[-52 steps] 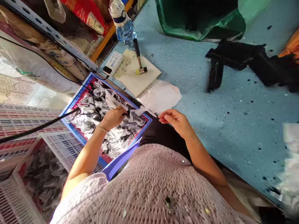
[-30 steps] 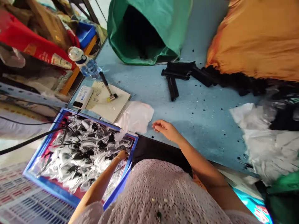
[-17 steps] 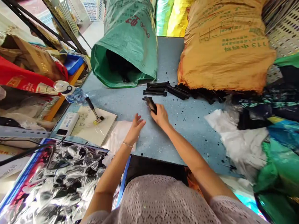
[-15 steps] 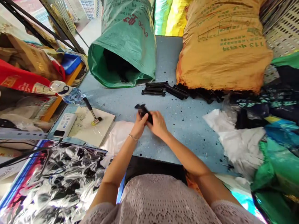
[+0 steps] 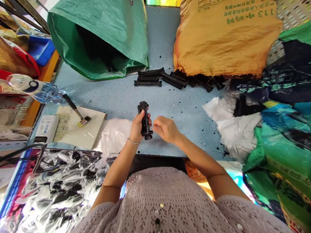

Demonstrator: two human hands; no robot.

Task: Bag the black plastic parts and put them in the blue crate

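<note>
My left hand is wrapped round a long black plastic part, which it holds upright above the blue tabletop. Just to its right, my right hand hovers with curled fingers, apart from the part. Its fingertips are bunched together, and whether something small sits between them is hidden. Farther back on the table lie several similar black parts. A green woven sack gapes open at the back left with dark contents, and an orange sack has more black parts at its mouth.
On the left, a brush-like tool with a black handle rests on a marked cardboard sheet, near a water bottle and a white box. Clear plastic bags fill the lower left. Crumpled white plastic lies right.
My right hand has come off the black part and moved slightly right. The left hand keeps the part, now turned more upright. The view has shifted to show the table's back edge less.
</note>
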